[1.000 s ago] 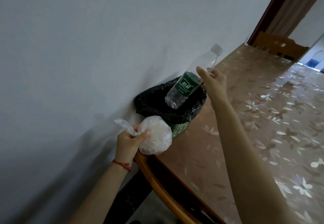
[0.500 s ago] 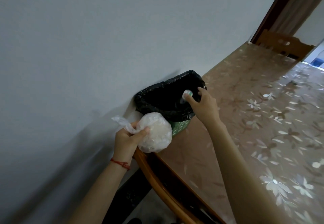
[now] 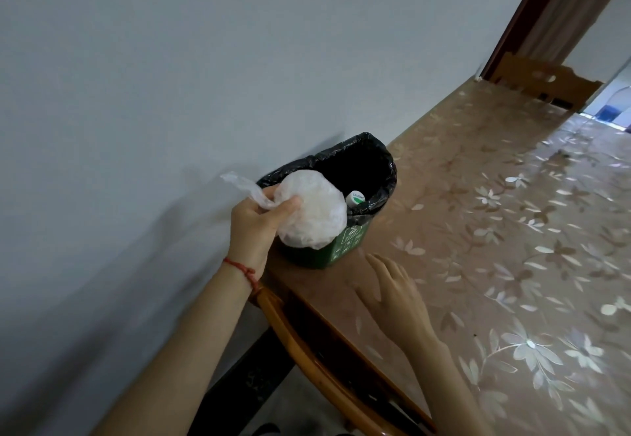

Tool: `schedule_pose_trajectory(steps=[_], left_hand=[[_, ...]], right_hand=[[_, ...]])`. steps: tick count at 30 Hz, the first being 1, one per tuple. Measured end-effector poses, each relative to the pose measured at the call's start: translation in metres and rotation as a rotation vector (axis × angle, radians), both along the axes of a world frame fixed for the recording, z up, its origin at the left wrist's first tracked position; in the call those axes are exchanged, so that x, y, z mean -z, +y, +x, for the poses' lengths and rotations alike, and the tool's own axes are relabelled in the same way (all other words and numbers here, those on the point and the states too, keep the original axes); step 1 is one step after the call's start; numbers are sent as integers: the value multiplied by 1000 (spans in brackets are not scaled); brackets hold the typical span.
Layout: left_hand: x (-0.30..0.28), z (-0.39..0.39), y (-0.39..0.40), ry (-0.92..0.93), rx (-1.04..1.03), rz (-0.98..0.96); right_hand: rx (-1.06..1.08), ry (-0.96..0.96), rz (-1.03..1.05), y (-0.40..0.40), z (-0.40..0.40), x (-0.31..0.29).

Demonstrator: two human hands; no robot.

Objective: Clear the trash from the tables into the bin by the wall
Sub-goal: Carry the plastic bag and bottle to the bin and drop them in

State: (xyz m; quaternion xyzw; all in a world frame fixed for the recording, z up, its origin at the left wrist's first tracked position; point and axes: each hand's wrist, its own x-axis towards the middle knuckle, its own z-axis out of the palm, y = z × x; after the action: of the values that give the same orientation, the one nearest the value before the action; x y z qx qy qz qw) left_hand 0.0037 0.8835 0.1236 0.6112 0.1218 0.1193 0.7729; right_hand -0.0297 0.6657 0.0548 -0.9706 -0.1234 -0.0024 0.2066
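**Bagged trash held over the bin at the table's corner**

Nearest you, your right hand (image 3: 392,294) is flat and empty, fingers spread apart, palm down just above the tabletop (image 3: 512,265) near its front edge. The table wears a glossy brown cover printed with pale flowers, and a rounded wooden rim runs along the front edge below your wrist.

To the left, your left hand (image 3: 254,222) is raised, with a red string (image 3: 240,266) around the wrist. Its thumb and fingers are clamped on the twisted neck of a clear plastic bag (image 3: 312,212) bunched into a pale round bundle. The bundle hangs over the near rim of the bin and hides part of it.

The bin (image 3: 345,248) is small and green, lined with a black bag (image 3: 382,169), and stands on the tabletop's front left corner, touching the wall (image 3: 170,77). Inside it, by the right wall, the white and green cap of a bottle (image 3: 355,197) shows.

Farther along, the tabletop runs beside the wall to a wooden chair back (image 3: 546,84) at the far end
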Motion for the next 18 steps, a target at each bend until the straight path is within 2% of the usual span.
schedule_pose_trajectory(steps=[5, 12, 18], left_hand=[[-14, 33, -12, 1, -10, -21], [-8, 76, -18, 106, 16, -44], [-1, 80, -18, 197, 69, 34]], right_hand=[[11, -22, 27, -6, -6, 3], [17, -10, 23, -7, -7, 4], [1, 27, 18, -6, -8, 5]])
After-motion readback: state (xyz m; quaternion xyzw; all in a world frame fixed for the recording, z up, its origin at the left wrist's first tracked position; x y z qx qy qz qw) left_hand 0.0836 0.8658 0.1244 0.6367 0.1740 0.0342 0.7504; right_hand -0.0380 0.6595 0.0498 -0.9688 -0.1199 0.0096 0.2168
